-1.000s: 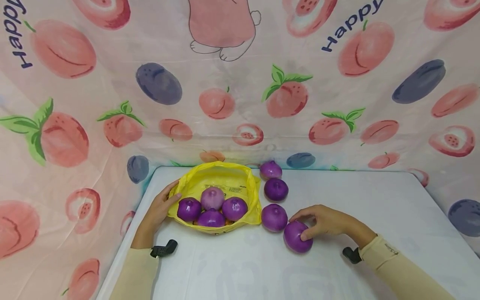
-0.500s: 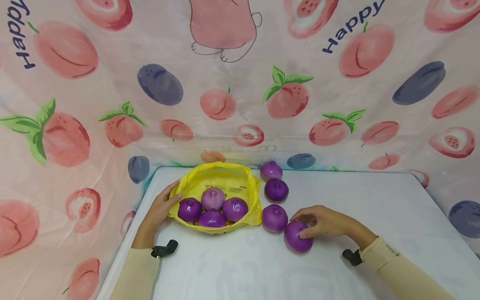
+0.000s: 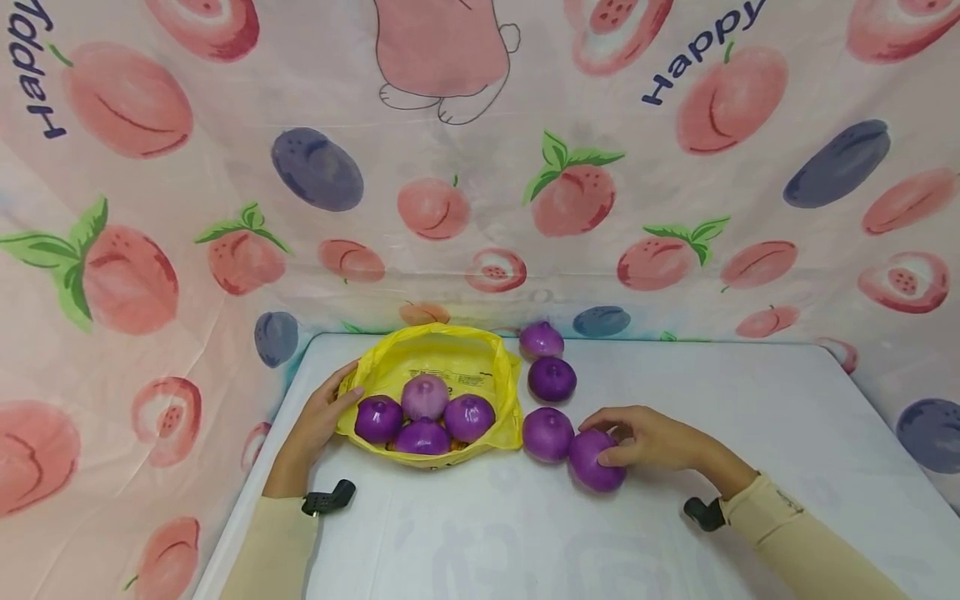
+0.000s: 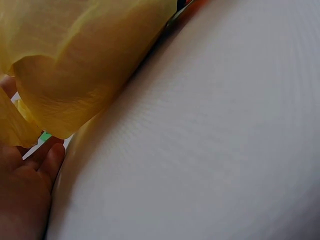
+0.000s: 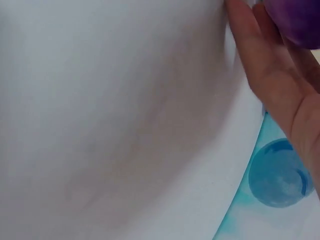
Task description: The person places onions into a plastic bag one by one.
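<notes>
Though the bag (image 3: 442, 354) partly hides them, left fingers (image 3: 337, 379) pinch it; right fingers (image 3: 609, 417) grip an onion (image 3: 591, 465).

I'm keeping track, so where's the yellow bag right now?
In the head view, the yellow bag sits toward the left of the table, between the left hand and loose onions.

The head view is evenly bright and fairly sharp, with small glints on the glossy purple onions (image 3: 469, 418). Both wrist views are dimmer and softer; in the right one, a broad, blurred shadow darkens the desk (image 5: 75, 100).
</notes>
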Motion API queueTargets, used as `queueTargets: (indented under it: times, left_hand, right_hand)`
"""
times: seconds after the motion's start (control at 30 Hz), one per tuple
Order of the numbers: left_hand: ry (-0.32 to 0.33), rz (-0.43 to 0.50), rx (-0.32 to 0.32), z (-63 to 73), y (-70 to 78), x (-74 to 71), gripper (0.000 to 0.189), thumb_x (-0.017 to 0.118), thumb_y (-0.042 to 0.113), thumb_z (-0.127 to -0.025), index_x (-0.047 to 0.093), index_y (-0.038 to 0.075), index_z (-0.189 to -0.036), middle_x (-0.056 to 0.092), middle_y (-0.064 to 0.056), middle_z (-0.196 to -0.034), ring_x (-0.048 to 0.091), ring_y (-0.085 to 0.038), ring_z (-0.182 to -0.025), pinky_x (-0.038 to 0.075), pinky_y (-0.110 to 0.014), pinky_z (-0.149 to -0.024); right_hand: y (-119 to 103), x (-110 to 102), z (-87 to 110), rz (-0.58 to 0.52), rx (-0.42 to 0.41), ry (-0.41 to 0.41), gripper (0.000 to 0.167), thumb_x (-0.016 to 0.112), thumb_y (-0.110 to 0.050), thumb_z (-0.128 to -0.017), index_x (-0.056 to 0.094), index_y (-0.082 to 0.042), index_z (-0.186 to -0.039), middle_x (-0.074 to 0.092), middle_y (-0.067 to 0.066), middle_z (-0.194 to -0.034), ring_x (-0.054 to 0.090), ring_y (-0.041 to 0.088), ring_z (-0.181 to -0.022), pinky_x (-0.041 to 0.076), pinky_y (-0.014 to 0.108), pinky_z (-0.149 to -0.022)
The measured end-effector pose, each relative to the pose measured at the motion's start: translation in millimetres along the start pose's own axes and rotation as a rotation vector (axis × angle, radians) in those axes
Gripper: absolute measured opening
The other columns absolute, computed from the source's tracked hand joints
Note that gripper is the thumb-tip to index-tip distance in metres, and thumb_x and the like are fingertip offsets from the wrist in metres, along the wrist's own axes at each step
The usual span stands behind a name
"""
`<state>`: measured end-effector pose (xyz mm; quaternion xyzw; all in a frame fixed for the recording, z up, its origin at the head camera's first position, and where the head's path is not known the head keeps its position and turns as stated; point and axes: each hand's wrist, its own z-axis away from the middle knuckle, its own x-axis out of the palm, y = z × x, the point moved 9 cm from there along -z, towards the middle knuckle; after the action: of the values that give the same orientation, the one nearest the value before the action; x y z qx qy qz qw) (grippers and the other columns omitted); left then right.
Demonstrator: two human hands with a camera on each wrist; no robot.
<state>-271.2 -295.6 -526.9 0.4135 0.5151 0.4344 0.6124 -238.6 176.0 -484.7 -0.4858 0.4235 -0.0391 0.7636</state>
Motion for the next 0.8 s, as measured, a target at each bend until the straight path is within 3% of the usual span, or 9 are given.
queueTargets:
  times: [0.13,0.47,0.6,0.7,0.8]
  left_hand:
    - [0.002,0.001,0.001,-0.8,-0.3,0.2,0.061,0.056,0.032,-0.105,0.032,0.025,-0.161,0.025,-0.006,-0.17,0.023,-0.029,-0.156,0.024,-0.05,-0.126]
    - [0.003,0.009,0.008,0.2,0.6,0.5,0.061,0.056,0.031,-0.105,0.033,0.024,-0.161,0.025,-0.005,-0.17,0.022,-0.03,-0.157,0.022,-0.053,-0.126]
    - [0.004,0.011,0.01,-0.2,0.1,0.0,0.06,0.057,0.032,-0.105,0.034,0.024,-0.161,0.026,-0.004,-0.169,0.023,-0.028,-0.156,0.024,-0.048,-0.126]
    - [0.003,0.007,0.012,-1.5,-1.7,-0.4,0.06,0.057,0.033,-0.105,0.035,0.025,-0.16,0.027,-0.003,-0.169,0.024,-0.026,-0.156,0.031,-0.029,-0.122]
    - [0.0,0.007,0.022,-2.5,-2.9,-0.5,0.06,0.057,0.032,-0.105,0.036,0.025,-0.16,0.028,-0.002,-0.168,0.025,-0.026,-0.155,0.035,-0.009,-0.108]
  right_hand:
    - [-3,-4,-0.1,0.019,0.004,0.023,0.044,0.072,-0.036,-0.095,0.064,-0.02,-0.135,0.067,-0.005,-0.129,0.06,0.013,-0.111,0.052,0.028,-0.093]
    - [-11,-13,-3.3,0.013,0.005,0.059,0.047,0.074,-0.036,-0.094,0.063,-0.019,-0.136,0.066,-0.006,-0.131,0.058,0.02,-0.121,0.05,0.04,-0.103]
    - [-18,-15,-7.4,0.024,-0.014,0.064,0.048,0.075,-0.035,-0.093,0.063,-0.019,-0.137,0.066,-0.007,-0.131,0.059,0.019,-0.119,0.051,0.039,-0.101]
    - [-24,-17,-11.2,0.016,-0.043,0.069,0.048,0.075,-0.033,-0.093,0.063,-0.016,-0.137,0.067,-0.005,-0.13,0.061,0.018,-0.115,0.053,0.036,-0.098]
    - [-31,-19,-15.4,-0.004,-0.056,0.073,0.049,0.076,-0.032,-0.093,0.063,-0.015,-0.137,0.067,-0.003,-0.13,0.063,0.02,-0.113,0.056,0.034,-0.095]
